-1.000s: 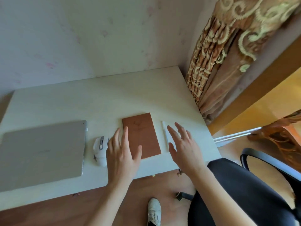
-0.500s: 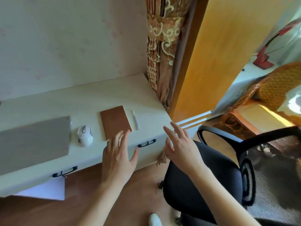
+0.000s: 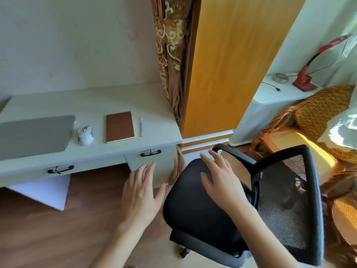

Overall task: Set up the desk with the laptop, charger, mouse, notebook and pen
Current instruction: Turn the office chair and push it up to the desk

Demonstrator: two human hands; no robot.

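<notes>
- Desk [image 3: 135, 101]: four task things laid in a row along its front half, so the set-up looks mostly done.
- One laptop [image 3: 34, 135], lid closed, at the left end of the desk, cut by the frame edge.
- One mouse [image 3: 86, 134], white, just beside the laptop's right edge, not touching.
- One notebook [image 3: 120, 127], brown cover, closed, right of the mouse, near the front edge.
- One pen [image 3: 141, 126], white, lying just beside the notebook's right side, toward the desk's right front corner.
- Charger: none seen on the desk; zero counted. Judged the one item left, plus plugging in and perhaps opening the laptop.
- Two drawer handles [image 3: 150, 152] on the desk front, both drawers closed.
- Left hand [image 3: 142, 192]: fingers spread, palm down, holding nothing, in front of the right drawer, off the desk.
- Right hand [image 3: 222, 182]: fingers spread, empty, over the seat of one black office chair [image 3: 202, 213]; contact with the seat cannot be told.
- Both hands well apart from every task thing.
</notes>
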